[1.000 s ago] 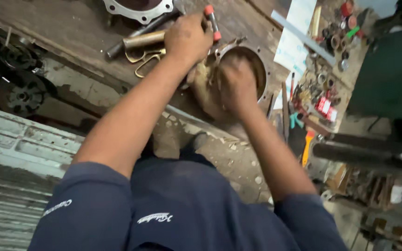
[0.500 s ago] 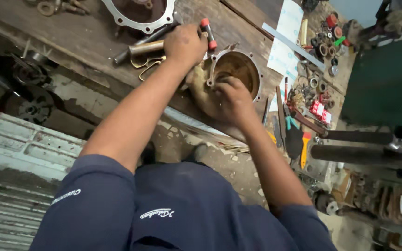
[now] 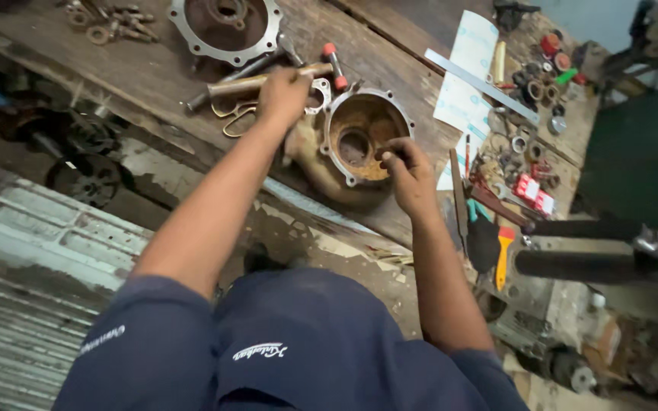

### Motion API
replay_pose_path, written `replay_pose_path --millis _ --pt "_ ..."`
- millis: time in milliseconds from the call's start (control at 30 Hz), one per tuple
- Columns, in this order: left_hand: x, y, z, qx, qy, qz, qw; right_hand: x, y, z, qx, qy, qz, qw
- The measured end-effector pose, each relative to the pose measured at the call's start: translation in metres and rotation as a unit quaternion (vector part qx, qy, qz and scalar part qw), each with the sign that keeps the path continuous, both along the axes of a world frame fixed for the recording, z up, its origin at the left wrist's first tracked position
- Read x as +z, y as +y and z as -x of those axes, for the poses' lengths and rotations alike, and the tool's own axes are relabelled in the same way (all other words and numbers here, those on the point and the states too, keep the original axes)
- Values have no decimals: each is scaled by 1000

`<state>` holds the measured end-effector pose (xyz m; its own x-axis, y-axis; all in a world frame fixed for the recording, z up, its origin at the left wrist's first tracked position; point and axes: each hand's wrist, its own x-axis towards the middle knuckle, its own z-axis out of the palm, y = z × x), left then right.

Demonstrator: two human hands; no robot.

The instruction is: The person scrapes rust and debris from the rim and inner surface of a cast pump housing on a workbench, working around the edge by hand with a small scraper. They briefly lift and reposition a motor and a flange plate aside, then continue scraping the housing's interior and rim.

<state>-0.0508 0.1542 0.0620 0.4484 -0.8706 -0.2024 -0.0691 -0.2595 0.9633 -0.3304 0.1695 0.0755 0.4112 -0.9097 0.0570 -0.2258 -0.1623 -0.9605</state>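
The rusty round pump housing [image 3: 359,144] lies on the wooden desk [image 3: 138,72], close to its near edge and just to the right of the middle of the scene, with its open mouth turned up toward the camera. A ring of bolt lugs runs round the rim, and a curved outlet neck swings off to the near left.

The right hand [image 3: 407,173] sits at the housing's near right rim, fingers curled and pinched together at the edge of the bowl. Whether anything small is held between them is too fine to tell.

The left hand [image 3: 282,95] lies just to the left of the housing and a little farther back, closed over the end of a brass-coloured rod [image 3: 241,84]. That rod's long axis runs left to right along the desk, roughly level with the housing's far rim.

So the housing lies between the two hands. The right one touches it, while the left is beside it and busy with the rod.

A second round flanged cover [image 3: 226,27] rests farther back on the left. Small rings, washers and hand tools [image 3: 523,148] are scattered at the right.
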Motion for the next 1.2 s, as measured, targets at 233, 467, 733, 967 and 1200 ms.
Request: replay_pose_path --millis 233,467,733,967,1200 --pt "-13 29 2 64 -216 4 974 -1 -5 -37 148 82 161 972" --pt "-7 38 23 98 -361 23 927 0 -8 -60 178 107 117 971" --pt "-16 37 21 66 -336 28 939 -10 -21 -63 173 215 33 961" --pt "-19 39 24 74 -325 60 941 -8 -33 -83 172 186 73 965" --pt "-12 43 23 64 -321 68 942 5 -19 -82 184 195 73 961"
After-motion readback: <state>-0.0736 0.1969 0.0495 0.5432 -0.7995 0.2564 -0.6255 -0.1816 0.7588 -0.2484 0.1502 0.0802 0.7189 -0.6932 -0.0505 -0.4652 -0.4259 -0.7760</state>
